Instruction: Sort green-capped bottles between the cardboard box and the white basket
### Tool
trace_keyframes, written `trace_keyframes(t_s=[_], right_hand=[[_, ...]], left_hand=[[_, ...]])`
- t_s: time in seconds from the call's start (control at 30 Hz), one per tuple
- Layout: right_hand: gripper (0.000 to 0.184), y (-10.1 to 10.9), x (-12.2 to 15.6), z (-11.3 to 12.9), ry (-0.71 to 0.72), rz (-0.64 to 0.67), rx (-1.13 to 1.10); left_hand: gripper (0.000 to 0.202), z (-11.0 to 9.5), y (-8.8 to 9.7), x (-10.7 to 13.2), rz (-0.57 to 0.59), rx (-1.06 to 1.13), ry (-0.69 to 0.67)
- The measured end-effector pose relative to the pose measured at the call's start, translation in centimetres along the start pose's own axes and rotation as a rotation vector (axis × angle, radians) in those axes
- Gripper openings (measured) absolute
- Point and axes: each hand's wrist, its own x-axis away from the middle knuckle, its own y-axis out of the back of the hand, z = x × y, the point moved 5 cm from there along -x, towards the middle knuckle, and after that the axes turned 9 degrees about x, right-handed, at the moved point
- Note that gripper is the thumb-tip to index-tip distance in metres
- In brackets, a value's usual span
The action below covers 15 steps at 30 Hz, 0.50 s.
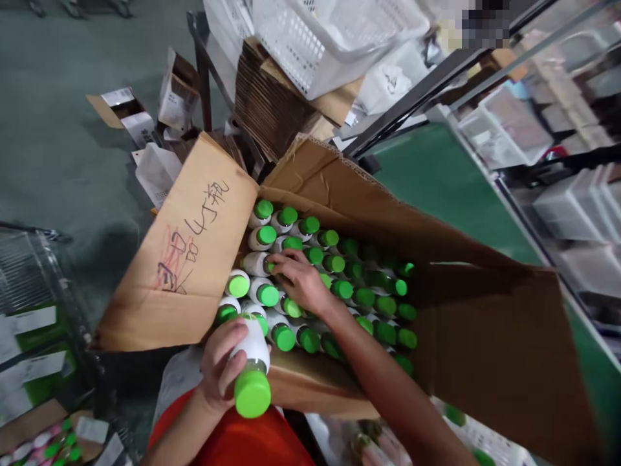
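An open cardboard box (334,188) holds several white bottles with green caps (349,291), packed upright. My left hand (220,369) is closed round one white bottle with a green cap (252,378), held just in front of the box's near edge, cap pointing toward me. My right hand (301,278) reaches into the box from the right, fingers curled onto the bottle (257,263) in the left rows.
A box flap with handwritten marks (189,252) folds out to the left. Stacked flat cardboard (272,103) and a white plastic basket (330,39) stand behind. A green belt (451,188) runs along the right. Small cartons (140,123) lie on the floor.
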Motion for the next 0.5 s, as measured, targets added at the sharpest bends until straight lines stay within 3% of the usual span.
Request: trace_keyframes(t_s=[0.37, 0.5], right_hand=[[0.025, -0.02, 0.11, -0.13, -0.005, 0.025, -0.020], [0.021, 0.01, -0.23, 0.04, -0.017, 0.036, -0.007]], left_hand=[[0.084, -0.25, -0.11, -0.52, -0.005, 0.007, 0.021], [0.065, -0.30, 0.03, -0.73, -0.008, -0.011, 0.007]])
